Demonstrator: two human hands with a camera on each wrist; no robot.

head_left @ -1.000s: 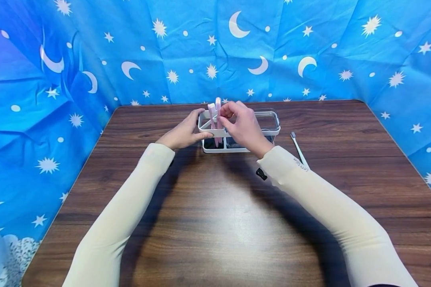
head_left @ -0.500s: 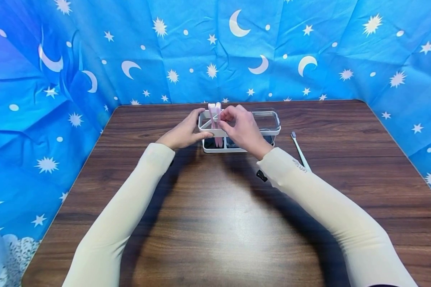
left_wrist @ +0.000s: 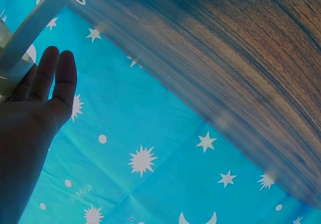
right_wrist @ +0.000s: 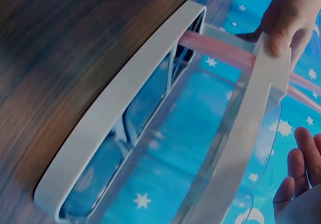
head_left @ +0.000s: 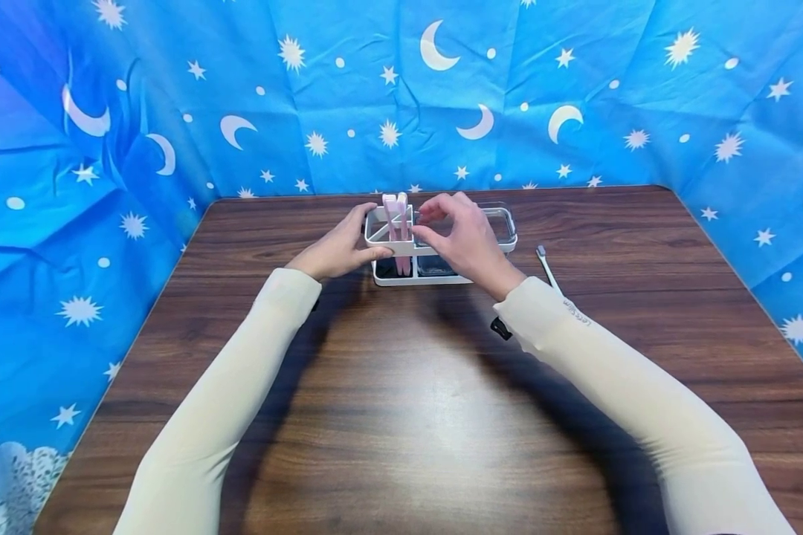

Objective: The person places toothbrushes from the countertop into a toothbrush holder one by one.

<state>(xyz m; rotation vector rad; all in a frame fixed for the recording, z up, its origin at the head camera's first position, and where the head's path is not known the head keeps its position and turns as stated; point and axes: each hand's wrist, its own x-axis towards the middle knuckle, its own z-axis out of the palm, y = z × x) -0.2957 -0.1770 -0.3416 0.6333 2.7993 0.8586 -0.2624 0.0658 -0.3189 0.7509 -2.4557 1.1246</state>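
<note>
A white two-tier toothbrush holder stands near the table's far edge. Two pink toothbrushes rise from its left compartment, side by side and leaning slightly. My left hand grips the holder's left end; in the right wrist view its thumb presses on the upper rim. Just right of the toothbrushes, my right hand hovers with thumb and fingertips apart and nothing between them. Loosely bent fingers of that right hand also show beside the holder in the right wrist view.
A pale toothbrush with a grey head lies right of the holder, partly hidden by my right sleeve. Clear cups sit in the holder's right part. Behind the brown wooden table hangs a blue cloth with moons and stars.
The right pink toothbrush has sunk lower into the holder, level with the other one. My right hand has let go of it and drawn back to the right. My left hand keeps its grip.
</note>
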